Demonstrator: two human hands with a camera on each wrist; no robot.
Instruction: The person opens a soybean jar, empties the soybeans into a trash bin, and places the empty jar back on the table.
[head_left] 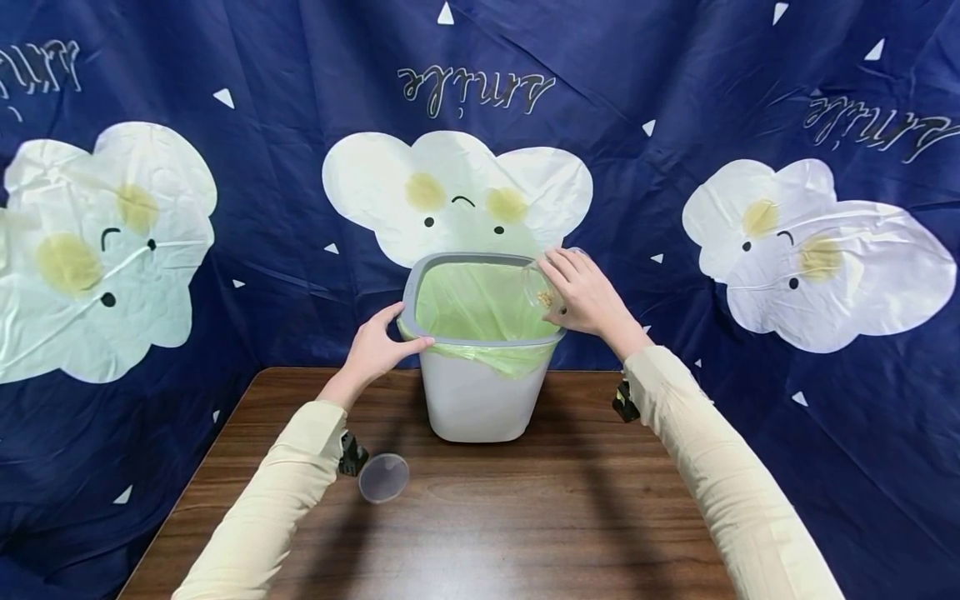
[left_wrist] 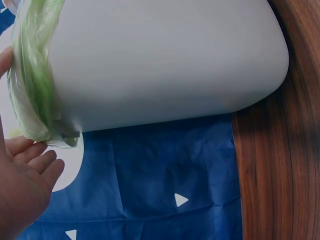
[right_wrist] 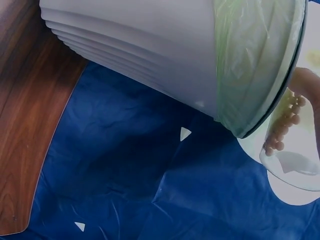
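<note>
A white trash can (head_left: 483, 400) stands upright on the table, with a grey rim (head_left: 498, 342) and a green plastic liner (head_left: 480, 300) folded over its edge. My left hand (head_left: 378, 346) holds the can at its near left corner. Its thumb lies along the front of the rim, its fingers by the left side. Over the can's right edge, my right hand (head_left: 581, 292) grips a clear cup (right_wrist: 300, 167) tilted toward the opening. Small round beige beans (right_wrist: 285, 125) lie along the cup's wall. The bottom of the can's inside is hidden.
A clear round lid (head_left: 384, 478) lies on the brown wooden table (head_left: 480, 525), near the left forearm. Behind the table hangs a dark blue curtain (head_left: 637, 50) with white cloud prints. Black wrist cameras sit at both cuffs.
</note>
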